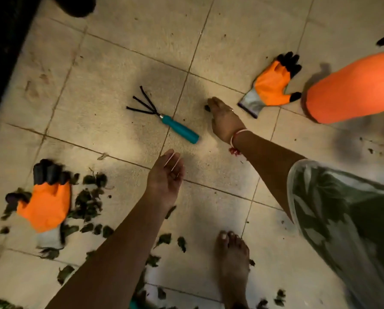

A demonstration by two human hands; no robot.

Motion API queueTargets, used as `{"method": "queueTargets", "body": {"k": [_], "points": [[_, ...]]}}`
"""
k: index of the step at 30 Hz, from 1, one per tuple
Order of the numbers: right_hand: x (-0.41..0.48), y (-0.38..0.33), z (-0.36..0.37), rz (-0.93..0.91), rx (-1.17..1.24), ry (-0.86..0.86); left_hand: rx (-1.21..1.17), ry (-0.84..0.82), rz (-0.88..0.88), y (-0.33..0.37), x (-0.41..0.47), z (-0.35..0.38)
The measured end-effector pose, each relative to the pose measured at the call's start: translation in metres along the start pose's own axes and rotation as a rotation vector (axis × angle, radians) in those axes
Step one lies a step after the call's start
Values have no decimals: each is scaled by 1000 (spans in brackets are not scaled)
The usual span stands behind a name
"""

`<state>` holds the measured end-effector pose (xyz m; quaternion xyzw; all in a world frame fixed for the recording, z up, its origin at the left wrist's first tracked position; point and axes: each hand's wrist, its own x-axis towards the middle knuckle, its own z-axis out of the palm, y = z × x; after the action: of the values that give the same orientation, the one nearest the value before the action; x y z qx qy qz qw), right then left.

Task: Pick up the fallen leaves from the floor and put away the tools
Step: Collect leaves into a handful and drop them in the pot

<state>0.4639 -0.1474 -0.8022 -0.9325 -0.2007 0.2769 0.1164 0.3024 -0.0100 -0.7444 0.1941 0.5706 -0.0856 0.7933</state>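
Note:
A small hand rake [179, 129] with a teal handle and three black prongs lies on the tiled floor at the middle. My right hand [224, 120] reaches down just right of its handle, fingertips bunched on a small dark leaf scrap [207, 107]. My left hand [167, 173] hovers below the rake, palm up, fingers relaxed and empty. Dark fallen leaves [87, 202] lie scattered over the lower left floor. One orange and black glove [44, 205] rests on those leaves. A second glove [271, 85] lies at the upper right.
An orange container [351, 88] sits at the right edge beside the second glove. My bare foot [232, 267] stands at the bottom middle among leaf bits. A dark wall or ledge [3, 41] runs along the left side.

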Motion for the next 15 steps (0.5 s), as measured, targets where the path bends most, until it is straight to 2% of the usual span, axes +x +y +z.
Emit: {"method": "queueTargets", "body": {"k": [4, 9, 11, 15], "points": [[9, 16, 22, -123, -180, 51, 71, -10, 15, -9, 23, 6], [-16, 21, 34, -167, -226, 176, 145, -11, 36, -21, 33, 19], [-26, 18, 36, -87, -72, 211, 182, -17, 35, -27, 36, 27], [-70, 13, 24, 68, 457, 506, 264, -116, 7, -53, 43, 59]]}}
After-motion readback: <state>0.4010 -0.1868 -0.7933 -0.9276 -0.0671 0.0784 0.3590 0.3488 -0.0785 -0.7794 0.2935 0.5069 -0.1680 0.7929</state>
